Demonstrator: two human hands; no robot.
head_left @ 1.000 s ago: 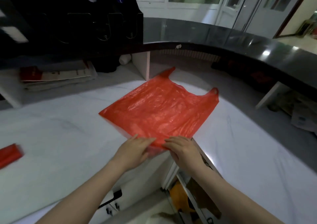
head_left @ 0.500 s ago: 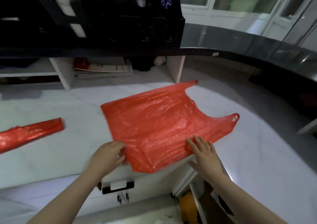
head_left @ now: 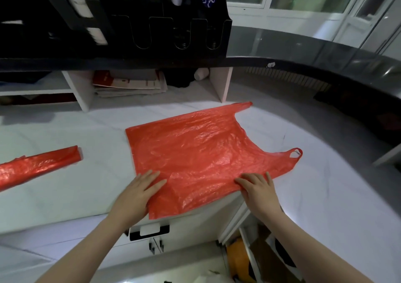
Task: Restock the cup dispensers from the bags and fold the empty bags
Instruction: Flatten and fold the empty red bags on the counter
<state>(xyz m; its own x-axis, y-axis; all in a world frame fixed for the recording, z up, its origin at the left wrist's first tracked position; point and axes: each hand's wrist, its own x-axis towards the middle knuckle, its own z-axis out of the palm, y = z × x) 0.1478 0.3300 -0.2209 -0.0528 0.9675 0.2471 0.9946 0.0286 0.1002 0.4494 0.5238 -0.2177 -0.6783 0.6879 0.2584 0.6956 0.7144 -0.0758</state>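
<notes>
Head view: a flat, crinkled red plastic carrier bag is lying spread on the white marble counter, its near corner overhanging the edge; the left hand and right hand are pressing its near edge with fingers extended, gripping nothing; smoothing outward before creasing is advisable, since the thin film is probably trapping air; its handles are pointing right.

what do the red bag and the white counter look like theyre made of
Bag: thin plastic film, glossy, judging by the fine crinkles and the sheen along them.
Counter: white marble or a marble-look stone, going by the smooth surface and faint grey veins; which of the two cannot be told.
</notes>
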